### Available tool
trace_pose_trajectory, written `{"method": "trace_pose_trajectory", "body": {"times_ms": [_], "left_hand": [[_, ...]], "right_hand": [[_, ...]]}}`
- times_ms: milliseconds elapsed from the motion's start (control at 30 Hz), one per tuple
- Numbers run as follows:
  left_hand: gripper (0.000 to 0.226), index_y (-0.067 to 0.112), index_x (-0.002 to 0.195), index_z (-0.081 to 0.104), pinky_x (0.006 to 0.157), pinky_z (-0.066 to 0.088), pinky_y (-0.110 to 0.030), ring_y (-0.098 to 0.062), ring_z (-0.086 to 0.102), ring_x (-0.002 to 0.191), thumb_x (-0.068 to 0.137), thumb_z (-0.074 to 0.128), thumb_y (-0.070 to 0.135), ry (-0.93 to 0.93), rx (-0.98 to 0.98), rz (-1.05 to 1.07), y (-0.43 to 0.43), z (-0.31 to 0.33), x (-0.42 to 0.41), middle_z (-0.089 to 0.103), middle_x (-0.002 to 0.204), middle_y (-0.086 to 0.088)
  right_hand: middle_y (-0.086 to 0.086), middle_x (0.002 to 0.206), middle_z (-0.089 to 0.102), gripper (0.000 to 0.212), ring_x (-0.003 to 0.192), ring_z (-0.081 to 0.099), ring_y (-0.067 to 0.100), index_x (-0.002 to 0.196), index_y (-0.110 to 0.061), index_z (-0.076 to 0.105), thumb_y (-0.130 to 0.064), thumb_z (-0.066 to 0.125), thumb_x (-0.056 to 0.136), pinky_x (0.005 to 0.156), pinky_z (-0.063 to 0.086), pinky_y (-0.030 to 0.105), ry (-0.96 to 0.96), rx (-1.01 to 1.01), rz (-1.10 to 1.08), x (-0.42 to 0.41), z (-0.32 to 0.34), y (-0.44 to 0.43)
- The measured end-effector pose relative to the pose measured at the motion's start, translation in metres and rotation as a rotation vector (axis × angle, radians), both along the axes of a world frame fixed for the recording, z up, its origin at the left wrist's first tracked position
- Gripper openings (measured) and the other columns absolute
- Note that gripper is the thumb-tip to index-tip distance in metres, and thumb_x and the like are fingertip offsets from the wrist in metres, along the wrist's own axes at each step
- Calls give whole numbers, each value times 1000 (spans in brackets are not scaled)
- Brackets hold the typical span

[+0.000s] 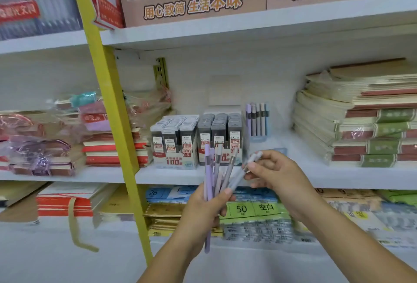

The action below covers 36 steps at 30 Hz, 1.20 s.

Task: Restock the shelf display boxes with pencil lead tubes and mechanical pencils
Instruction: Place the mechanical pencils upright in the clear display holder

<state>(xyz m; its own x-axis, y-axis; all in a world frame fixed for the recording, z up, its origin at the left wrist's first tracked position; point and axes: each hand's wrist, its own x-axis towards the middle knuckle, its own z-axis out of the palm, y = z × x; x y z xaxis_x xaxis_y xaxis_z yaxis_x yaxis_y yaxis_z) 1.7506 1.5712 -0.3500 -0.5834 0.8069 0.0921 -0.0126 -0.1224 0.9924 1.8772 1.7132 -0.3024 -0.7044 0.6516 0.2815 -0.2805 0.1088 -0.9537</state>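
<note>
**Pencil transfer: right hand drawing one from the bundle**

The left hand (204, 209) is clenched round a bundle of pencils (211, 176), their long axes near upright, fanning slightly. The right hand (274, 173) pinches one pencil (244, 171), tilted up to the right, its lower end at the bundle. The clear pencil box (257, 120) stands further back on the middle shelf (293, 176), up and beyond the right hand, which is nearer. Lead boxes (196, 140) near the shelf's front edge look full.
</note>
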Motion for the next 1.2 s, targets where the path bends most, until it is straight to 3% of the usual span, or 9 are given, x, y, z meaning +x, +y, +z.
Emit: {"method": "trace_pose_trajectory", "body": {"times_ms": [100, 200, 333, 467, 567, 800, 967, 1067, 1200], "left_hand": [[21, 19, 113, 64, 44, 36, -18, -8, 50, 55, 94, 68, 27, 7, 59, 2, 15, 25, -1, 73, 79, 0], [20, 25, 114, 63, 44, 36, -18, -10, 45, 58, 95, 67, 28, 7, 111, 57, 32, 50, -1, 73, 77, 2], [19, 35, 112, 64, 43, 37, -18, -8, 45, 55, 94, 68, 31, 31, 182, 168, 52, 79, -7, 69, 77, -2], [15, 32, 111, 64, 44, 41, -14, -4, 57, 53, 95, 66, 32, 115, 214, 274, 68, 96, -19, 75, 80, 3], [16, 33, 112, 62, 44, 41, -12, -5, 62, 55, 96, 64, 33, 160, 207, 315, 76, 98, -23, 75, 79, 7], [14, 35, 105, 65, 40, 39, -10, -2, 58, 46, 92, 68, 31, 176, 195, 313, 83, 99, -21, 70, 64, -1], [18, 45, 98, 64, 43, 42, -12, -9, 65, 53, 90, 71, 30, 163, 212, 280, 82, 102, -20, 75, 77, -2], [19, 40, 104, 65, 43, 42, -13, -14, 67, 55, 91, 71, 27, 138, 212, 258, 81, 102, -21, 76, 83, 0], [20, 33, 111, 66, 45, 44, -11, -13, 70, 58, 92, 70, 26, 125, 197, 258, 80, 99, -23, 76, 87, 7]], "right_hand": [[12, 89, 75, 29, 79, 73, 25, 100, -8, 65, -20, 72, 75, 65, 58, 26, 57, 13, 23, 3, 27, 13], [10, 87, 75, 16, 78, 72, 24, 98, -8, 64, -15, 62, 84, 63, 58, 26, 156, -29, 33, 3, 56, 31], [0, 77, 72, 9, 73, 72, 18, 93, -16, 58, -10, 53, 97, 59, 57, 23, 236, 164, -271, 3, 103, 70], [4, 87, 67, 16, 75, 69, 13, 86, -24, 55, -11, 57, 95, 68, 59, 33, -48, 580, -348, -10, 128, 104], [8, 91, 69, 13, 82, 70, 22, 86, -23, 57, -13, 60, 93, 78, 58, 46, -221, 664, -327, -24, 121, 119], [1, 83, 68, 4, 80, 68, 19, 95, -16, 61, -15, 63, 91, 80, 55, 48, -342, 812, -298, -41, 104, 135], [-4, 73, 67, 28, 67, 66, 9, 93, -40, 42, -24, 65, 90, 69, 56, 37, -324, 923, -351, -45, 102, 137], [-6, 70, 66, 31, 62, 63, 3, 95, -42, 42, -24, 66, 90, 65, 54, 28, -281, 975, -395, -50, 100, 133], [-3, 70, 67, 26, 63, 65, 6, 95, -36, 47, -17, 64, 91, 68, 56, 34, -295, 942, -372, -52, 100, 132]]}}
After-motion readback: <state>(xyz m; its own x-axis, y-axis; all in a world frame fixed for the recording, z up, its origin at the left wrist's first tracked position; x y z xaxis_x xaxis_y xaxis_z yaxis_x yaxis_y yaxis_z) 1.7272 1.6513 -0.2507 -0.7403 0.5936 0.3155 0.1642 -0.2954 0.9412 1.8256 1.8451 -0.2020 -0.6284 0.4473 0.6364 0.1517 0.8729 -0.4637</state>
